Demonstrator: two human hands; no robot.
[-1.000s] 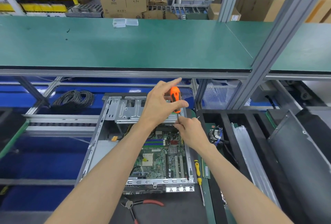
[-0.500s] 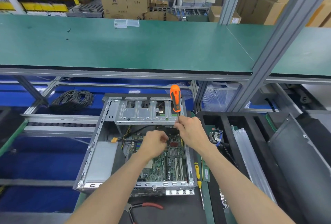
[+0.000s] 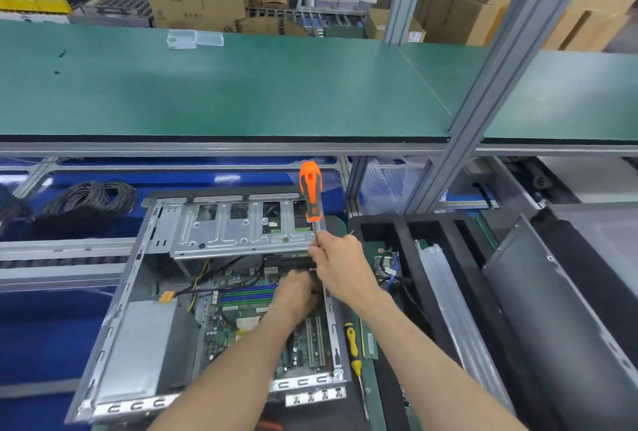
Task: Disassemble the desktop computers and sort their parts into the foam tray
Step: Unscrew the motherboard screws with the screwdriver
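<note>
Head view: the computer case [image 3: 145, 296] is opened but its board [image 3: 241, 320] is left inside. The orange screwdriver [image 3: 310, 194] is gripped by the right hand [image 3: 340, 266]; whether the left hand [image 3: 297, 292] is gripping anything cannot be told. Some parts are sorted into the foam tray [image 3: 402, 234].

Right hand [image 3: 340, 266] raised, fingers pinched; left hand [image 3: 298, 294] lower, knuckles up

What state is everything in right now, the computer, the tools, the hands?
Case: open, motherboard exposed.
Orange screwdriver: upright, shaft pinched by right hand.
Left hand: down inside the case, fingers hidden.
Yellow screwdriver: lying idle beside case.
Foam tray: partly filled.
</note>
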